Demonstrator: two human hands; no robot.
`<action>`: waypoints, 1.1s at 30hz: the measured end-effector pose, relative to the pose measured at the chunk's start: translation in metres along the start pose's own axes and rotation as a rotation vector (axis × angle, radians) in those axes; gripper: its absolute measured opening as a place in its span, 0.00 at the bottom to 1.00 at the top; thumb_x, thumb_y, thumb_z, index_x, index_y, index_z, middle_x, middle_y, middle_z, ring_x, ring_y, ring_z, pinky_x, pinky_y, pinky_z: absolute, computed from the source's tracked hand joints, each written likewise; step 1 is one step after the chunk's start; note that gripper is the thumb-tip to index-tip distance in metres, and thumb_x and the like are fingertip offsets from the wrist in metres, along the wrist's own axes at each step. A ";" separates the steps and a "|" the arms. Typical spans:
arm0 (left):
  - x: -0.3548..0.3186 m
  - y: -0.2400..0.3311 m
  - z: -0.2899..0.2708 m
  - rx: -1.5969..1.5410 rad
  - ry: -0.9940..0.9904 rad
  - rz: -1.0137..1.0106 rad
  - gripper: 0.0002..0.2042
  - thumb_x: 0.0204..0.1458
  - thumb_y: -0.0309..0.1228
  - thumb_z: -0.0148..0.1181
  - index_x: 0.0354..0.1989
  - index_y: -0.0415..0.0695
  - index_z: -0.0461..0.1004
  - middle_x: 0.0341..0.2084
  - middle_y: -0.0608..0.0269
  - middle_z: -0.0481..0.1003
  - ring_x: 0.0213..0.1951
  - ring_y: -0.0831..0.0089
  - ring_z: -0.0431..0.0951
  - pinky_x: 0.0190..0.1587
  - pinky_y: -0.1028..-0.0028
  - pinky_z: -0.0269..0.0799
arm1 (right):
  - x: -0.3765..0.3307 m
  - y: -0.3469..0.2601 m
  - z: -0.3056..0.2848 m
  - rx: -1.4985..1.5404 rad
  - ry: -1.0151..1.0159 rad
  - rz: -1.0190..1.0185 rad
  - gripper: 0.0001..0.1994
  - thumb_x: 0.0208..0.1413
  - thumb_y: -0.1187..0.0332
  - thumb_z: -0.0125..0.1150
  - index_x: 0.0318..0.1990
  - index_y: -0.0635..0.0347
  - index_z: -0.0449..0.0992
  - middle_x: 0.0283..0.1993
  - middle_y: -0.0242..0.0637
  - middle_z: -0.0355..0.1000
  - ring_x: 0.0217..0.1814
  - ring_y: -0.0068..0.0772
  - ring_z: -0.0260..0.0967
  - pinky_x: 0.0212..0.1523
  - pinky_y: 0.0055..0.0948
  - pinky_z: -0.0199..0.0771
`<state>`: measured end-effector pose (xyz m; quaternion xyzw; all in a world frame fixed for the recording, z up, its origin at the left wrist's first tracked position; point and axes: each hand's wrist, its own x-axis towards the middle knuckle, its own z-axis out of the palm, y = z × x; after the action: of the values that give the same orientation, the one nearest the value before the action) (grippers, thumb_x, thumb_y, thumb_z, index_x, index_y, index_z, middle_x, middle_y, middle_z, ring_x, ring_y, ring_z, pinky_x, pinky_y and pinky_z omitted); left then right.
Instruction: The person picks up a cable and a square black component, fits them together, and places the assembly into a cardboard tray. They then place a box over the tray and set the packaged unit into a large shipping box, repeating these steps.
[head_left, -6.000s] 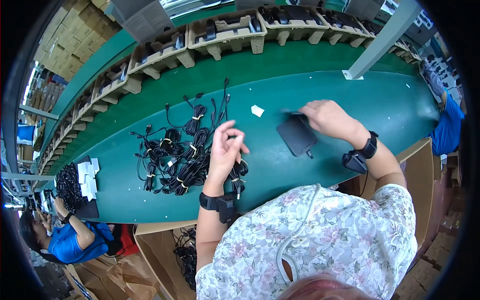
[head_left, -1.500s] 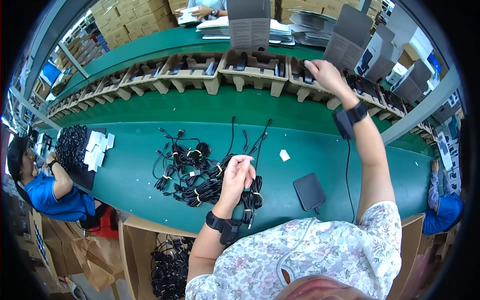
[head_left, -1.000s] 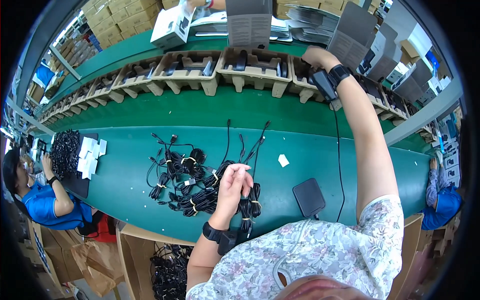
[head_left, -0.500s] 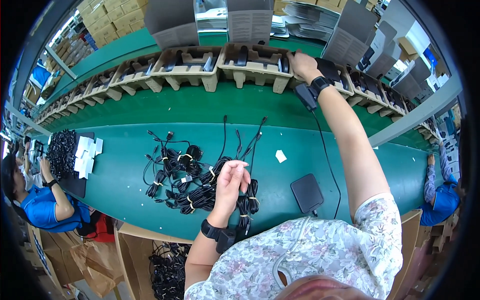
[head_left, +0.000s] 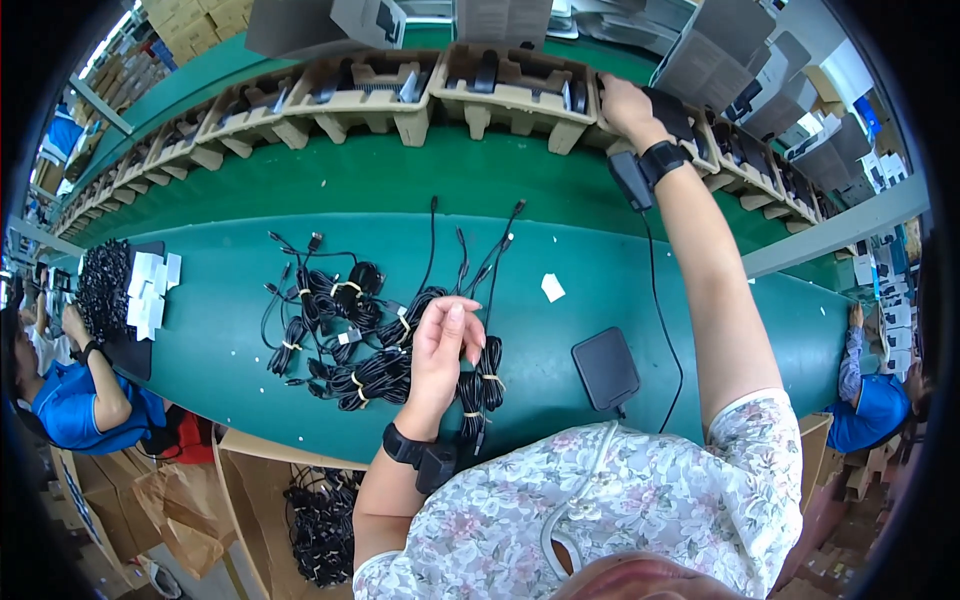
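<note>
My right arm reaches far forward, and my right hand (head_left: 628, 108) is at a cardboard pulp tray (head_left: 704, 160) in the row, beside a black item (head_left: 668, 112) in it. Its fingertips dip behind the tray's edge, so a grip cannot be made out. Above the bench hovers my left hand (head_left: 440, 345), palm turned inward, fingers loosely curved and apart with nothing seen in them. Under and beside it lie bundled black cables (head_left: 365, 380), tied with pale bands. Two more cable bundles (head_left: 480, 385) are just right of the left hand.
Pulp trays (head_left: 515, 95) with black parts line the raised green ledge, grey boxes (head_left: 500, 25) behind them. On the bench are a flat black device (head_left: 605, 368) with a cord and a white scrap (head_left: 552, 288). A carton of cables (head_left: 325, 520) stands below. Co-workers (head_left: 85, 410) sit at both sides.
The whole view has shifted a little, so bench and trays appear farther up and left. My right hand remains at the tray; my left hand still hovers by the cables.
</note>
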<state>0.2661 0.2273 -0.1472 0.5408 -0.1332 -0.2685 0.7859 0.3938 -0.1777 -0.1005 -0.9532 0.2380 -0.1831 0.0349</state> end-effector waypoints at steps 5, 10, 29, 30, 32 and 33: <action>0.001 0.002 -0.002 0.033 0.007 0.004 0.12 0.62 0.37 0.42 0.39 0.41 0.67 0.20 0.66 0.69 0.19 0.84 0.64 0.22 0.84 0.59 | 0.019 0.032 0.013 0.003 -0.080 -0.159 0.11 0.53 0.70 0.48 0.43 0.59 0.72 0.41 0.49 0.73 0.45 0.51 0.70 0.41 0.43 0.72; -0.002 0.004 0.000 0.038 0.013 -0.007 0.12 0.62 0.37 0.43 0.40 0.41 0.67 0.20 0.65 0.69 0.19 0.83 0.64 0.23 0.84 0.60 | 0.051 0.056 0.031 -0.092 -0.350 0.072 0.14 0.54 0.64 0.50 0.46 0.59 0.70 0.32 0.49 0.69 0.39 0.53 0.68 0.39 0.44 0.69; 0.003 -0.004 -0.001 0.091 0.002 0.105 0.12 0.61 0.37 0.44 0.38 0.41 0.68 0.19 0.66 0.69 0.18 0.83 0.64 0.22 0.84 0.60 | -0.311 -0.027 -0.078 -0.193 -0.346 -0.383 0.29 0.44 0.50 0.62 0.52 0.55 0.66 0.30 0.44 0.71 0.33 0.44 0.71 0.30 0.33 0.70; 0.006 -0.005 0.000 0.095 0.006 0.113 0.12 0.61 0.37 0.44 0.38 0.41 0.68 0.19 0.66 0.70 0.18 0.84 0.65 0.22 0.84 0.60 | -0.322 -0.026 -0.078 -0.122 -0.400 -0.334 0.30 0.43 0.50 0.63 0.52 0.55 0.65 0.29 0.45 0.71 0.33 0.45 0.71 0.30 0.33 0.70; 0.006 -0.006 0.000 0.103 0.017 0.122 0.12 0.61 0.37 0.44 0.38 0.40 0.68 0.19 0.67 0.70 0.18 0.84 0.65 0.22 0.84 0.60 | -0.336 -0.027 -0.075 0.030 -0.517 -0.240 0.32 0.41 0.51 0.65 0.53 0.55 0.64 0.28 0.46 0.71 0.32 0.45 0.71 0.30 0.34 0.70; 0.006 -0.007 0.000 0.117 0.013 0.123 0.12 0.61 0.37 0.44 0.37 0.40 0.68 0.19 0.67 0.70 0.18 0.84 0.65 0.22 0.84 0.60 | -0.340 -0.026 -0.072 0.029 -0.512 -0.241 0.32 0.41 0.51 0.65 0.53 0.55 0.64 0.28 0.46 0.71 0.32 0.45 0.71 0.30 0.34 0.70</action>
<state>0.2685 0.2220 -0.1540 0.5785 -0.1765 -0.2080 0.7687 0.1003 0.0058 -0.1428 -0.9892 0.1040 0.0575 0.0854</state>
